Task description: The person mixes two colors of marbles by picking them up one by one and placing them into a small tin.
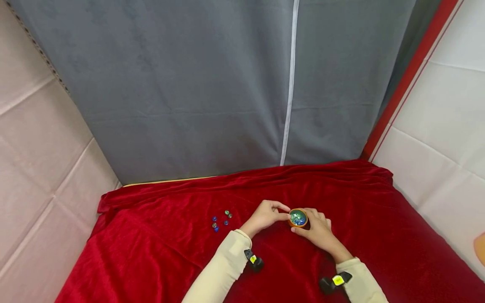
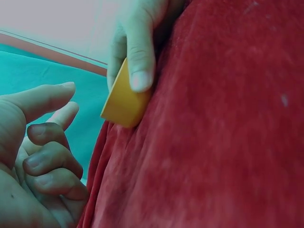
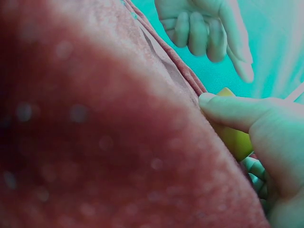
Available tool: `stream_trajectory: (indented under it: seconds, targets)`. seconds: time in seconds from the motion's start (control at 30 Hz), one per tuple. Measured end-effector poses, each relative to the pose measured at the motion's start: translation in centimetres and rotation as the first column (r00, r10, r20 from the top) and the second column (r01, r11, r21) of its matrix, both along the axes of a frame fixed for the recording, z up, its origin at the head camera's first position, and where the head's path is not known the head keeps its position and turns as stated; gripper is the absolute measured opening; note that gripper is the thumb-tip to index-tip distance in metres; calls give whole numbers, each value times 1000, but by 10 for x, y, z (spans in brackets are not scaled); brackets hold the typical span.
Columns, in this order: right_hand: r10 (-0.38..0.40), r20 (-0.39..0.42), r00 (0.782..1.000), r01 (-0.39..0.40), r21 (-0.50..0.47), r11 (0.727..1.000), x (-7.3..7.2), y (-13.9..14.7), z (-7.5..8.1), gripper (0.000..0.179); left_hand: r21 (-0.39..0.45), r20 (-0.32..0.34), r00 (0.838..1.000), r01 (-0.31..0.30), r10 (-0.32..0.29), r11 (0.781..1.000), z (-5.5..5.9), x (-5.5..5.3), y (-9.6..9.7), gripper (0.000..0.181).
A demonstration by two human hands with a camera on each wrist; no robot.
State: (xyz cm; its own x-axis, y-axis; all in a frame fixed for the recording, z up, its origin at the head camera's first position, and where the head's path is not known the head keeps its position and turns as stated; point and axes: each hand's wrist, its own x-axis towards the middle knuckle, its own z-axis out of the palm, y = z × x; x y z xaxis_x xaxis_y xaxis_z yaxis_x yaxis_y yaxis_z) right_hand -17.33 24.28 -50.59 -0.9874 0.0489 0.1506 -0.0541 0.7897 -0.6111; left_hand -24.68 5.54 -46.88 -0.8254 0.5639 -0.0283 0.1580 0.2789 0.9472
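A small yellow-orange bowl [image 2: 124, 105] with blue and green glass marbles [image 1: 298, 218] inside stands on the red cloth in the head view. My right hand [image 1: 320, 229] holds it from the right, thumb at the near side and fingers around the far side. At the bowl's left rim is my left hand [image 1: 264, 216], thumb and index finger extended, other fingers curled in. No object shows between that thumb and index finger in the left wrist view. Several loose marbles [image 1: 226, 222], blue and greenish, lie on the cloth left of my left hand.
Wrinkled red velvet cloth [image 1: 151, 248] covers the table. A grey curtain [image 1: 189, 84] hangs behind it, with white panels [image 1: 447, 126] at the right and pale ones [image 1: 38, 168] at the left. An orange object [image 1: 480, 248] shows partly at the right edge.
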Motion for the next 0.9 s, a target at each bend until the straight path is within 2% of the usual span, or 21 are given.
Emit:
stream_trajectory:
  seconds: [0.23, 0.57, 0.9]
  targets:
    - [-4, 1, 1000, 4, 5, 1000, 0, 1, 1, 66, -29, -33, 999, -11, 10, 1000, 4, -1, -24, 24]
    - [8, -16, 1000, -8, 1, 1000, 1, 1, -1, 67, 1, -22, 999, -24, 24, 1000, 11, -2, -58, 31]
    - [6, -12, 1000, -6, -4, 1000, 1, 2, -3, 66, -29, -33, 990, -141, 140, 990, 7, -13, -108, 32]
